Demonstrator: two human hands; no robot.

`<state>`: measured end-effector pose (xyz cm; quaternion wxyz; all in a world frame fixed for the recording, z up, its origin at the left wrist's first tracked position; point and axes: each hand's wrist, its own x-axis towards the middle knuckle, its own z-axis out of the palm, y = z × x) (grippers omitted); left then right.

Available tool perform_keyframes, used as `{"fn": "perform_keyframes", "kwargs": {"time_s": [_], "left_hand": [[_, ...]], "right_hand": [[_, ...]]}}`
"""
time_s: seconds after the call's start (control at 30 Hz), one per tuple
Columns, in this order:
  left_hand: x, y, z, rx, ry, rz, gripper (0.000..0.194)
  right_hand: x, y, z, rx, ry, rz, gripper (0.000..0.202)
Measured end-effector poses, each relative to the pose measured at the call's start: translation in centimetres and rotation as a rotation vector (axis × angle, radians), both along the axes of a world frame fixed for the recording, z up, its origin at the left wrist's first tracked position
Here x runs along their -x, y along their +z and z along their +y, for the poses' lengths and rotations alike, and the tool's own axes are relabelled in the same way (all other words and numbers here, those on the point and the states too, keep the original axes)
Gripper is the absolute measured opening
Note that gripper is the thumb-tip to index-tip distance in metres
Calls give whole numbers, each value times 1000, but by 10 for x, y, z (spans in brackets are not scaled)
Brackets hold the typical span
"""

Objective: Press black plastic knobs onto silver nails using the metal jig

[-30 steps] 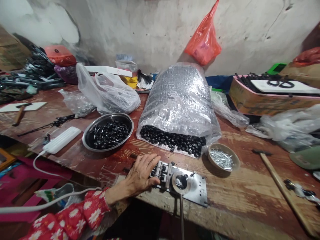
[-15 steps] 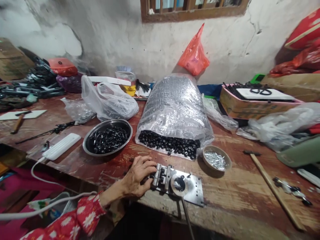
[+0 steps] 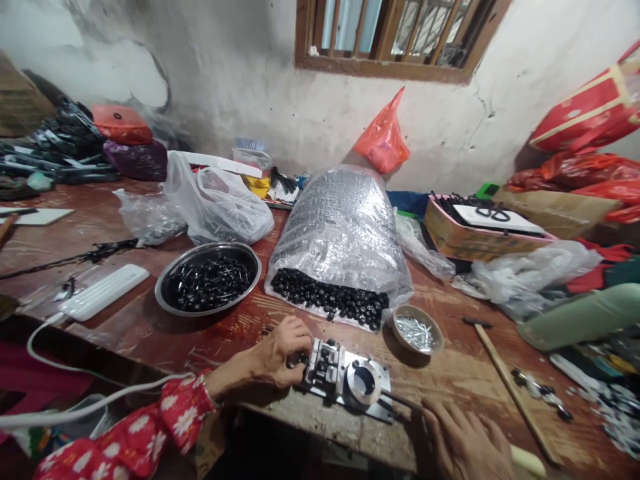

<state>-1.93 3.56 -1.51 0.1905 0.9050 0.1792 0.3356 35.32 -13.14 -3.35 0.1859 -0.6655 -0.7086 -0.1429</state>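
A metal jig [image 3: 337, 380] lies along the front edge of the bench, with a clamp block [image 3: 325, 363] at its left and a round ring [image 3: 363, 383] at its right. At the block's left end is my left hand [image 3: 280, 353], its fingers and thumb curled together around a small dark thing that I cannot make out. From the ring a thin metal lever [image 3: 403, 400] runs out to the right. My right hand [image 3: 467, 440] is closed over its outer part, and a cream handle end [image 3: 527, 461] sticks out past the hand.
Behind the jig, a clear plastic sack [image 3: 345, 220] spills black round parts [image 3: 325, 293]. A steel bowl [image 3: 159, 293] of black pieces stands left, and a small bowl [image 3: 437, 343] of metal pins right. A hammer [image 3: 510, 383] and green bottle [image 3: 575, 317] lie farther right.
The lever has swung from pointing toward me to pointing right, and the ring has turned with it. My right hand has come into view on it. My left fingers have curled in.
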Motion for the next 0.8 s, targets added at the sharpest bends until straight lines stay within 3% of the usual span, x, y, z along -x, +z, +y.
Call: {"fn": "perform_keyframes", "kwargs": {"time_s": [0.13,0.23,0.3,0.4,0.5,0.57,0.67,0.73,0.8], "left_hand": [[-1,4,-4,123,43,-186,21],[15,19,-4,109,165,-264,19],[38,32,2,-8,337,-255,14],[87,46,19,-211,734,-153,6],[133,47,34,-286,1045,121,12],[152,43,39,-275,1165,311,15],[156,39,38,-286,1255,390,18],[142,40,33,-324,1269,307,21],[118,43,30,-342,1194,208,19]], "right_hand": [[16,-11,32,-156,99,-9,31],[26,-12,43,-149,143,36,28],[29,-12,48,-134,158,77,27],[27,-11,55,-118,156,150,25],[30,-6,63,-79,153,241,27],[38,-1,69,-17,160,336,29],[56,6,78,76,166,492,31],[70,11,87,101,164,540,31],[83,16,97,112,167,514,30]]}}
